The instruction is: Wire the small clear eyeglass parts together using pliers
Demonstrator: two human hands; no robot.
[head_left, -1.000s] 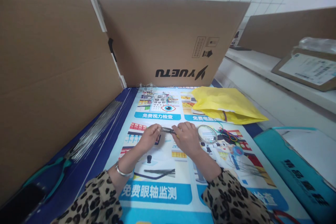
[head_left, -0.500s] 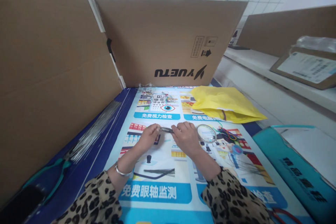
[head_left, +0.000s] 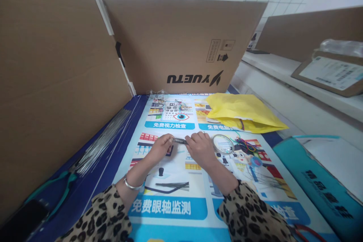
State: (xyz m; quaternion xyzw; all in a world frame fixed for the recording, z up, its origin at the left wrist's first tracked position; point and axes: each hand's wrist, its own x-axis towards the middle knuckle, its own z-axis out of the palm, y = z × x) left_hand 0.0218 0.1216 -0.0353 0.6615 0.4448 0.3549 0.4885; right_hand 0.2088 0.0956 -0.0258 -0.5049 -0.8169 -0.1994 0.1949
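My left hand [head_left: 160,149] and my right hand [head_left: 200,148] both pinch a short dark metal bundle of wires [head_left: 179,140], one at each end, low over the printed poster mat [head_left: 170,204]. Fingers of both hands are curled closed round it. A silver bangle [head_left: 132,186] sits on my left wrist. Both sleeves carry a leopard print. Just right of my right hand lies a small clear round dish [head_left: 223,144] beside a tangle of coloured elastic bands [head_left: 246,145].
Cardboard walls [head_left: 181,41] stand at the left and back. Long thin metal rods [head_left: 102,141] lie along the left wall, with teal-handled pliers [head_left: 56,189] nearer me. A yellow bag [head_left: 244,112] lies at the back right, a teal bag [head_left: 320,181] at the right.
My hands have hardly moved; they keep hold of the dark bundle. The view shifted very slightly.
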